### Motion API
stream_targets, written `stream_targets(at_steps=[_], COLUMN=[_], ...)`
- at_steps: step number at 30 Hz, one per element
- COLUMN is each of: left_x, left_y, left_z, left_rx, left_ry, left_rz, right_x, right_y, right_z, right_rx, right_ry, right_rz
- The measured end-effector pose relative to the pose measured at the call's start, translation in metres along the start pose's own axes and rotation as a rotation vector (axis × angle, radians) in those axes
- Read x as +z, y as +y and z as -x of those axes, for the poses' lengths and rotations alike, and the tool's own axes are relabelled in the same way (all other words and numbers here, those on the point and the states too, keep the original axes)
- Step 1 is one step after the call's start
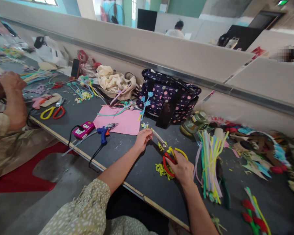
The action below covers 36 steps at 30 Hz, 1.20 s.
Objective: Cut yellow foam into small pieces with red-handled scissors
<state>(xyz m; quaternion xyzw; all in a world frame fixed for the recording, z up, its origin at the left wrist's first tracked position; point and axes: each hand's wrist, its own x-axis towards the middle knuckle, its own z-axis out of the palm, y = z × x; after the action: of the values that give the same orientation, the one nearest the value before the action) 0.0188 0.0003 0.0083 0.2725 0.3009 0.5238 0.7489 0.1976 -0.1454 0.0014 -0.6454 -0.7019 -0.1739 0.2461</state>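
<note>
Scissors (165, 147) are held by R hand (183, 168), fingers curled round the handles, red loop & yellow loop spread apart; how far the blades are parted can't be told. Blades are pointed to approx 11 o'c. L hand (144, 138) is set by the blade tips, thumb & fingers drawn together in a pinch; what's pinched, if anything, is too small to tell.

Clock dirs below are taken from the scissors' pivot. At 6, yellow bits (159, 168) are heaped on the table (144, 174), partly hidden by the red loop. At 11, a blue sprig (147, 101) is propped vs. the bag (176, 93), which is seen at 12 w/ a phone (165, 115) leant on its front. At 2, a jar (194, 123) is tilted. Btwn 3 & 4, stems (210, 163) are bunched. At 4, farther out, red buds (254, 215) are laid.

At 10, a pink sheet (123, 122) is spread, stems partly over it; at 9, a glue gun (104, 131) is placed next to a magenta box (83, 130). Co-worker's hands (12, 81) are seen far off, approx 10.
</note>
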Motion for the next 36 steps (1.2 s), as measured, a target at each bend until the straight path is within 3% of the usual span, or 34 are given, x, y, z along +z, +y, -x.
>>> stream_targets(at_steps=[10, 17, 29, 36], left_x=[-0.002, -0.005, -0.003, -0.001], left_y=[0.003, -0.001, 0.0, 0.003], left_z=[-0.002, -0.006, -0.003, 0.0], left_rx=[0.001, 0.011, -0.024, -0.06], left_ry=[0.059, 0.082, 0.061, 0.028], left_rz=[0.021, 0.053, 0.069, 0.056], right_x=[0.001, -0.01, 0.0, -0.004], right_y=[-0.002, -0.014, -0.005, -0.005], right_z=[-0.001, -0.008, -0.002, -0.004], right_rx=[0.098, 0.163, 0.016, 0.017], right_ry=[-0.01, -0.123, -0.061, -0.009], right_rz=[-0.031, -0.071, 0.049, 0.071])
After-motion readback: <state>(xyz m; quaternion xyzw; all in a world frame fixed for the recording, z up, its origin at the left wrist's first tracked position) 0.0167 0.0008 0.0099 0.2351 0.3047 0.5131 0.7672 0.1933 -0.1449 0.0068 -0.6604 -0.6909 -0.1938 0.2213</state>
